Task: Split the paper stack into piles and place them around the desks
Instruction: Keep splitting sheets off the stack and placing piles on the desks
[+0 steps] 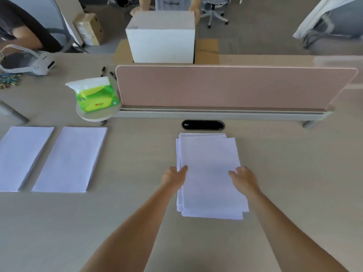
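Note:
A loose, slightly fanned stack of white paper [209, 163] lies on the beige desk [127, 213] in front of me. My left hand [173, 178] grips the stack's left edge, thumb on top. My right hand [244, 179] rests on its right side, thumb on the top sheet and fingers curled over the edge. Two neat piles of white paper lie side by side at the left: one [71, 160] nearer the middle, the other [21, 156] at the frame's left edge.
A pink divider panel [225, 87] runs along the desk's far side, a black cable slot [203, 125] just before it. A green tissue pack [96, 95] sits on a round stand. Beyond the divider, a person holds a white box [161, 36].

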`<state>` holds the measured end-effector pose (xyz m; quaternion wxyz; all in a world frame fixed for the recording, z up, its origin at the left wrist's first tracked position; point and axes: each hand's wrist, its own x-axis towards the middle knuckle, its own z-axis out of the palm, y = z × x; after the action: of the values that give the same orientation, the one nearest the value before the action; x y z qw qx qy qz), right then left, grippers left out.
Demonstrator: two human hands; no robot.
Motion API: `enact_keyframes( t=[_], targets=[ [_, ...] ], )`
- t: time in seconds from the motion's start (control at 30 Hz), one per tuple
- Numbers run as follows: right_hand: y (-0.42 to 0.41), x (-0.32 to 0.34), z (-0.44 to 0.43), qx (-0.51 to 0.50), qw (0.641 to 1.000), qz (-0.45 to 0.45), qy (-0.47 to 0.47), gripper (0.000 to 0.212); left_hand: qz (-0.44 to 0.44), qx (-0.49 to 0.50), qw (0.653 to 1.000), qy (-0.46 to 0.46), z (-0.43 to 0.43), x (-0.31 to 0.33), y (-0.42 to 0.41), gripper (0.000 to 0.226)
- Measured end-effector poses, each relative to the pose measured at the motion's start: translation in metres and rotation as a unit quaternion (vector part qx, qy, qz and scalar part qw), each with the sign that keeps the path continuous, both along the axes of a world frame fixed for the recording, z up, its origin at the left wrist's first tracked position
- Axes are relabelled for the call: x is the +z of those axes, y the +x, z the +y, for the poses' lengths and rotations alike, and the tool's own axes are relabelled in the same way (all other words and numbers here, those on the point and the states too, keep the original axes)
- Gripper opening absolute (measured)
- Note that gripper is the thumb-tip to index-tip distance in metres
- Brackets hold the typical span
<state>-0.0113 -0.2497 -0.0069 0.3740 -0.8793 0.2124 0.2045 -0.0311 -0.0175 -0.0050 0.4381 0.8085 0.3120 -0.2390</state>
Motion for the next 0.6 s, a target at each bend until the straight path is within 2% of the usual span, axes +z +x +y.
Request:
enact_keyframes(
  t=[0.07,0.1,0.17,0.23,0.3,0.33,0.43,0.47,0.6],
  targets=[
    [0.004,-0.01,-0.021,-0.008,1.0,0.016,0.008,0.049,0.021,0.013,1.0,0.013,-0.021,-0.007,0.008,0.056],
    [0.007,-0.014,-0.027,-0.001,1.0,0.025,0.019,0.053,0.034,0.015,0.999,0.021,-0.029,-0.01,0.011,0.06],
    [0.011,-0.02,-0.03,0.016,0.998,0.045,0.029,0.047,0.05,0.018,0.998,0.037,-0.038,-0.013,0.014,0.066],
    [0.015,-0.025,-0.03,0.018,0.998,0.056,0.029,0.027,0.048,0.031,0.997,0.052,-0.044,-0.016,0.016,0.066],
    [0.015,-0.031,-0.026,0.012,0.998,0.056,0.024,0.026,0.044,0.04,0.996,0.061,-0.047,-0.018,0.015,0.064],
    [0.013,-0.032,-0.022,0.012,0.998,0.052,0.027,0.028,0.045,0.042,0.996,0.065,-0.049,-0.018,0.014,0.064],
    [0.007,-0.035,-0.009,0.067,0.996,0.053,0.033,0.06,0.049,0.041,0.995,0.078,-0.055,-0.023,0.016,0.062],
    [0.006,-0.035,-0.007,0.083,0.995,0.055,0.032,0.066,0.045,0.045,0.995,0.082,-0.057,-0.023,0.017,0.06],
    [0.017,-0.038,-0.013,0.04,0.996,0.06,0.043,0.063,0.037,0.088,0.991,0.091,-0.059,-0.021,0.026,0.059]
  ],
)
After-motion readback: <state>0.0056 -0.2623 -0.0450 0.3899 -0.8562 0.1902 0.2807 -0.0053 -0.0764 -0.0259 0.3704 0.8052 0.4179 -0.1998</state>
